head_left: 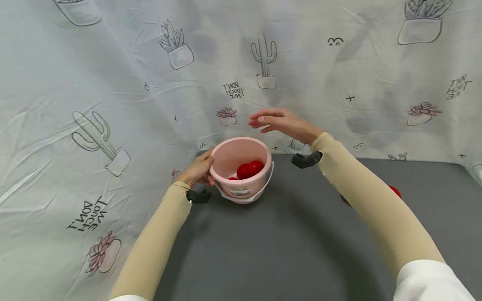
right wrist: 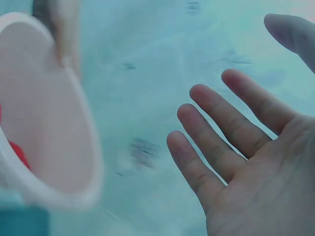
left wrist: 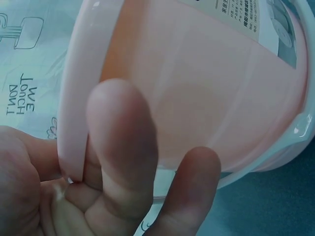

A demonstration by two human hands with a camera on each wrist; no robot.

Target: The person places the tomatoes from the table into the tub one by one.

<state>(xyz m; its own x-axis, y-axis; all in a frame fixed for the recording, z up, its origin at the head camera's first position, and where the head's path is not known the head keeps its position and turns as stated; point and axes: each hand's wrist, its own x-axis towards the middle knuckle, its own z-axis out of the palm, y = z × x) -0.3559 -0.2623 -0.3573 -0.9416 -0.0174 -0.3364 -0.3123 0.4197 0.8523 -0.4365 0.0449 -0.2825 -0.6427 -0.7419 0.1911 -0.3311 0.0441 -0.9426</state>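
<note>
A pink bucket [head_left: 241,146] with a white handle [head_left: 266,184] tilts toward me over the grey table. Several red balls [head_left: 250,169] lie inside it. My left hand [head_left: 199,169] grips the bucket's rim at its left side; in the left wrist view the fingers [left wrist: 123,132] lie along the outside wall below the rim. My right hand [head_left: 284,123] is raised above and to the right of the bucket, apart from it. The right wrist view shows its fingers [right wrist: 211,142] straight and spread, with nothing held.
Behind my right forearm a red thing [head_left: 395,191] and a dark edge [head_left: 344,200] peek out on the table, mostly hidden. A white sheet [head_left: 308,62] printed with potted plants hangs behind and to the left. The grey tabletop [head_left: 263,251] extends in front of the bucket.
</note>
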